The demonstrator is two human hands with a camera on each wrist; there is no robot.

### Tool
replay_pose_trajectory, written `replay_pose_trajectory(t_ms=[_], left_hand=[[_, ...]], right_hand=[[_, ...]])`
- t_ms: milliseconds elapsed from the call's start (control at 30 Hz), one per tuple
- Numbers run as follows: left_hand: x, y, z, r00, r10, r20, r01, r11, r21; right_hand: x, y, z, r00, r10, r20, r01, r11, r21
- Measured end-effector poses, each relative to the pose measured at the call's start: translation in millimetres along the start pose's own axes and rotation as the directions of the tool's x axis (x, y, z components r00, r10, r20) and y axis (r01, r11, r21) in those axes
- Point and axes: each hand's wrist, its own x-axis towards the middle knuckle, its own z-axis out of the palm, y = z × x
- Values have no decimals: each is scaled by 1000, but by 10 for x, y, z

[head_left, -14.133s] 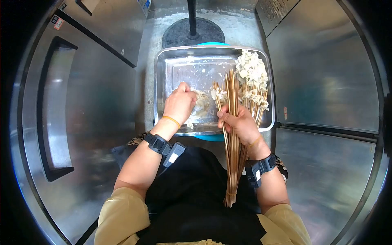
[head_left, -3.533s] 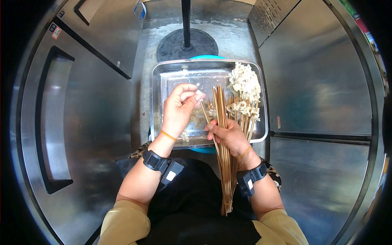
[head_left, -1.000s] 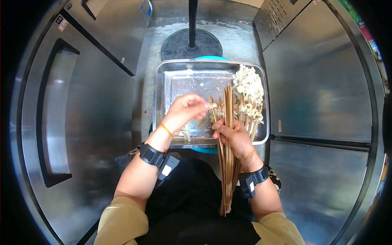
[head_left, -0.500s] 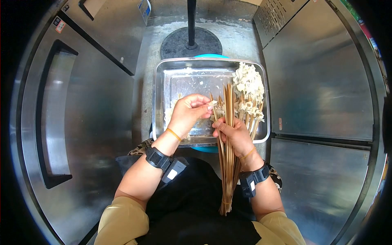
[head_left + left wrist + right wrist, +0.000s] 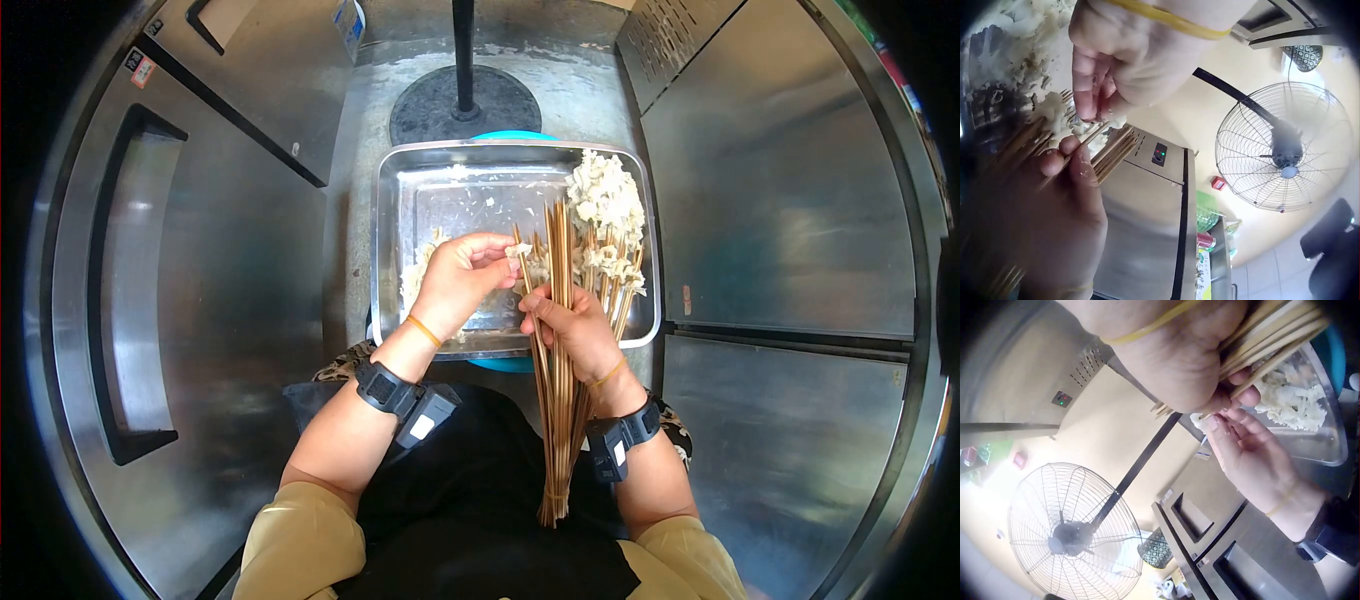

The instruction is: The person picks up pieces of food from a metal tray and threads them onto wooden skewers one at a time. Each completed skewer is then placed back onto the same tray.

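Observation:
In the head view my left hand (image 5: 458, 283) pinches a small pale piece of food (image 5: 518, 250) between thumb and fingers. It sits on a thin bamboo skewer near the pointed end. My right hand (image 5: 575, 332) grips a thick bundle of bamboo skewers (image 5: 560, 400), whose lower ends are gathered by a band over the dark apron. This single skewer leans apart on the left of the bundle, under the right thumb. In the right wrist view the left fingertips (image 5: 1221, 428) meet the white piece close to the right hand. Loaded skewers (image 5: 612, 270) lie behind the right hand.
Both hands are over a steel tray (image 5: 385, 190). A pale heap (image 5: 606, 195) fills its far right corner, and more loose pieces (image 5: 415, 272) lie at its left. Below shows a blue-green basin (image 5: 505, 366). Steel cabinets (image 5: 790, 230) flank both sides; a fan (image 5: 1285, 150) stands ahead.
From picking low in the tray 14 seconds ago, my left hand has come up to the skewer tip. Within the last second its fingers close in on the pale piece; the right hand keeps its grip.

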Motion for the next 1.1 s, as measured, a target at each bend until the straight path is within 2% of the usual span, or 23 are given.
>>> replay_pose_trajectory(t_ms=[200, 367, 567, 667, 767, 867, 967, 1100], left_hand=[[-22, -12, 72, 989, 128, -75, -111, 973, 201], [-14, -27, 75, 968, 229, -99, -170, 897, 409], [-56, 28, 96, 923, 386, 11, -317, 743, 590], [-103, 104, 110, 928, 368, 50, -312, 699, 644], [-57, 102, 12, 945, 315, 85, -295, 712, 637], [61, 118, -340, 955, 296, -31, -192, 691, 697], [116, 202, -592, 928, 356, -106, -65, 437, 897], [140, 48, -520, 977, 212, -16, -58, 338, 939]], right_hand=[[-4, -4, -12, 1000, 0, 15, 0, 1000, 9], [-26, -39, -5, 999, 21, 24, -22, 1000, 17], [-34, -59, -10, 999, 26, 24, -26, 1000, 15], [-30, -49, -17, 1000, 3, 17, -4, 1000, 14], [-4, -9, -21, 1000, -25, 14, 25, 1000, -9], [-4, 19, -19, 1000, -1, 5, 1, 1000, -4], [-19, -23, 1, 999, 16, -28, -17, 1000, -12], [0, 10, -18, 1000, 9, 3, -9, 1000, 13]])
